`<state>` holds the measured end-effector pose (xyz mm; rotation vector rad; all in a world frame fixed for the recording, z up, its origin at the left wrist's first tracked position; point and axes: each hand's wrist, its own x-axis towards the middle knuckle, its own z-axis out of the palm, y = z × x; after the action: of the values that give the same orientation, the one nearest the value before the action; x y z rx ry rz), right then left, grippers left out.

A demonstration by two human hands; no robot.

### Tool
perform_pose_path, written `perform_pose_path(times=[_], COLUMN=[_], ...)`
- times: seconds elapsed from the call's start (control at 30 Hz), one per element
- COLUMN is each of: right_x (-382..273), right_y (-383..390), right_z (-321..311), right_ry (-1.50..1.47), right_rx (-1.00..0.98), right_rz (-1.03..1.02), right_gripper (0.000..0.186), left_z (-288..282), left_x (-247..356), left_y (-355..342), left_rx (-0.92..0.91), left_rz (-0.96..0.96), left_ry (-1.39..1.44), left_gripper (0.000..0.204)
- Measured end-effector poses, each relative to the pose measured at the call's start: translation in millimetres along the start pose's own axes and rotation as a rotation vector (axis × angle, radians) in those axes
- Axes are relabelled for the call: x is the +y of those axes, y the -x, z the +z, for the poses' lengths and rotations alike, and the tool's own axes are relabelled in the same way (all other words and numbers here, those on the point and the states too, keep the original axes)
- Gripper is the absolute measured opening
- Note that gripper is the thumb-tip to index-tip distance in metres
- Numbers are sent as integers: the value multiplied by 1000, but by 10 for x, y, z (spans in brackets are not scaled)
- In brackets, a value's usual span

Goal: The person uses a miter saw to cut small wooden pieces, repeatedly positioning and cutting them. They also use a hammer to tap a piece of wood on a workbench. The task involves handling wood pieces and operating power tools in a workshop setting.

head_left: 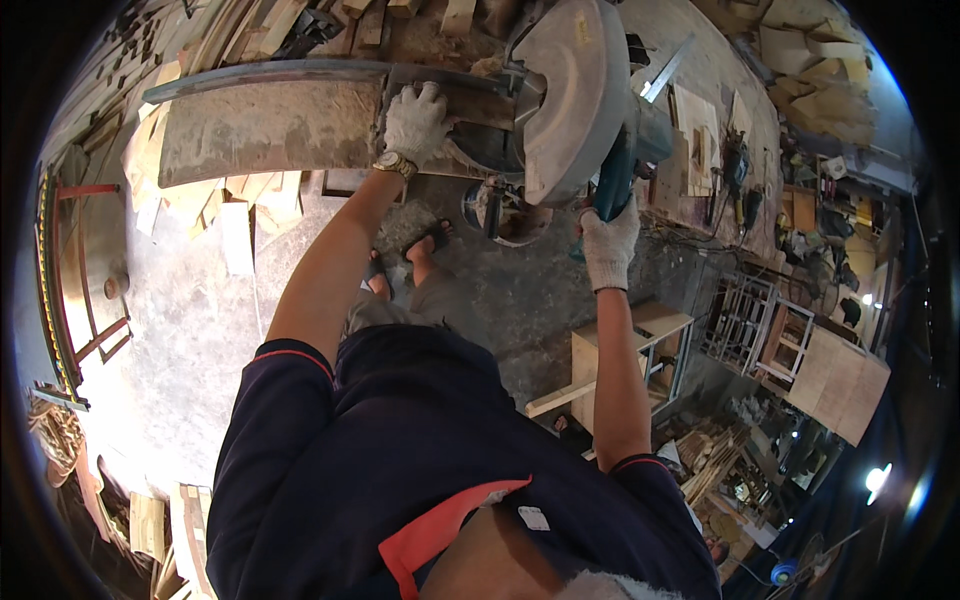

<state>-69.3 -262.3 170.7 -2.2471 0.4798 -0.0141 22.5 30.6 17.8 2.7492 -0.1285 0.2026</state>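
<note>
A large mitre saw (575, 100) with a grey metal blade guard and a teal body stands at the far edge of the bench. My right hand (610, 245), in a white knitted glove, is closed round the saw's teal handle (615, 185). My left hand (417, 122), gloved too and with a watch on its wrist, holds a short brown wood piece (482, 108) against the saw's metal fence (270, 72), left of the guard. Its fingers reach over the fence. The blade is hidden by the guard.
A dusty long support table (270, 130) extends left of the saw. Wood strips (235, 35) lie behind it. To the right, a worktop (740, 90) carries boards and power tools. A wooden cabinet frame (655, 345) stands near my right arm, and offcuts (715, 460) lie beyond it.
</note>
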Motion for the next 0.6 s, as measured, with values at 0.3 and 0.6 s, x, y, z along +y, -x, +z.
perform_pose_path(times=[0.3, 0.6], right_x=[-114, -1], right_y=[84, 50], right_z=[-22, 3], right_ry=[-45, -118], right_rx=[4, 17], right_rz=[12, 6], right_gripper=[27, 28], left_z=[48, 37], left_x=[-13, -20], left_y=[0, 7], left_rx=[-18, -3], left_rz=[-12, -1], left_ry=[17, 39], left_gripper=[39, 38])
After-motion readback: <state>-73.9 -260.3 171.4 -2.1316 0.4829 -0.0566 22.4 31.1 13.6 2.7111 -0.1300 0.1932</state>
